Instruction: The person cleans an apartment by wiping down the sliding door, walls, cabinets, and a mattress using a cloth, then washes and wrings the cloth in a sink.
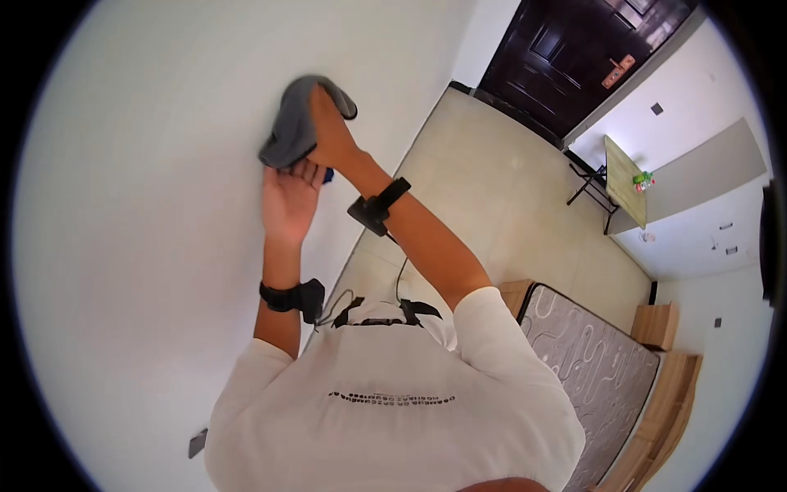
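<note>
- Firstly, both arms were stretched up and forward, with the right hand above the left hand
- The right hand was partly wrapped by a grey cloth at the white wall; its fingers were hidden, so I cannot tell how it gripped
- The left hand turned its palm to the camera, its bent fingers at the lower edge of the cloth; whether they pinched it, I cannot tell
- The cloth looked soft and folded, with a rounded, curled edge
- Black straps with small boxes circled both forearms, below white short sleeves
- The wall looked smooth and plain, beside a pale tiled floor
- Farther away were a dark panelled door, a folding table and a patterned grey mattress
</note>
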The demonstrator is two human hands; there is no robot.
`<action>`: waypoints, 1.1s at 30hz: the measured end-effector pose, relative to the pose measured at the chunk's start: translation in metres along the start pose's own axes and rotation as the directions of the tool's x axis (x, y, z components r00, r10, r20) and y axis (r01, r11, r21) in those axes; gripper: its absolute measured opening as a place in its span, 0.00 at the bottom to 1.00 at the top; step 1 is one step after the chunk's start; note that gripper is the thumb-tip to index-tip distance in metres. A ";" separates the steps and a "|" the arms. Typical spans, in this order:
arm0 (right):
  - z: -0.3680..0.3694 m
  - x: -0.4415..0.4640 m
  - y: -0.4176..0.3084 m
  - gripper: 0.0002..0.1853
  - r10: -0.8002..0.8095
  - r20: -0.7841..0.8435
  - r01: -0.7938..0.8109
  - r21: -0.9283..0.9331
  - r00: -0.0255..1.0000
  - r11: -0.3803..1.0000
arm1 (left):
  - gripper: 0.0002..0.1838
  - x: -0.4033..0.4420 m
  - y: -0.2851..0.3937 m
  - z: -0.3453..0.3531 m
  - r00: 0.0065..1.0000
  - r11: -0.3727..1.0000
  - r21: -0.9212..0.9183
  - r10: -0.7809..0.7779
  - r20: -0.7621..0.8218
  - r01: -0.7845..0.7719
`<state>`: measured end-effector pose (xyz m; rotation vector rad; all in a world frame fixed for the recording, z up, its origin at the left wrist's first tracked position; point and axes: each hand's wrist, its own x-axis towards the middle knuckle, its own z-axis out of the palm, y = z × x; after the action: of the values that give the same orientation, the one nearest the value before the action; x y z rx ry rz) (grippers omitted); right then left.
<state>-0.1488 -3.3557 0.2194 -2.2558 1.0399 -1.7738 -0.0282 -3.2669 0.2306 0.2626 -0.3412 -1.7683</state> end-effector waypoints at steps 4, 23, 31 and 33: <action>-0.039 0.083 -0.003 0.28 -0.115 0.023 0.113 0.054 0.993 0.992 | 0.28 0.015 0.001 0.051 0.974 0.974 0.075 0.204 0.099 -0.212; -0.102 0.085 0.296 0.28 0.095 -0.063 -0.100 -0.096 0.994 0.990 | 0.35 0.258 -0.120 0.084 0.990 0.777 0.613 0.100 0.100 -0.140; -0.146 0.212 0.287 0.29 -0.051 -0.157 0.055 0.021 0.986 0.998 | 0.34 0.350 -0.154 0.104 0.975 0.849 0.490 0.121 0.186 -0.198; -0.124 0.176 0.360 0.30 0.128 -0.127 -0.115 0.100 0.984 0.988 | 0.34 0.365 -0.166 0.081 0.982 0.840 0.517 0.090 0.168 -0.165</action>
<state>-0.4047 -3.6877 0.2394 -1.9992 1.0689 -1.9011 -0.2883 -3.5825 0.2475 0.4997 -0.9338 -1.5320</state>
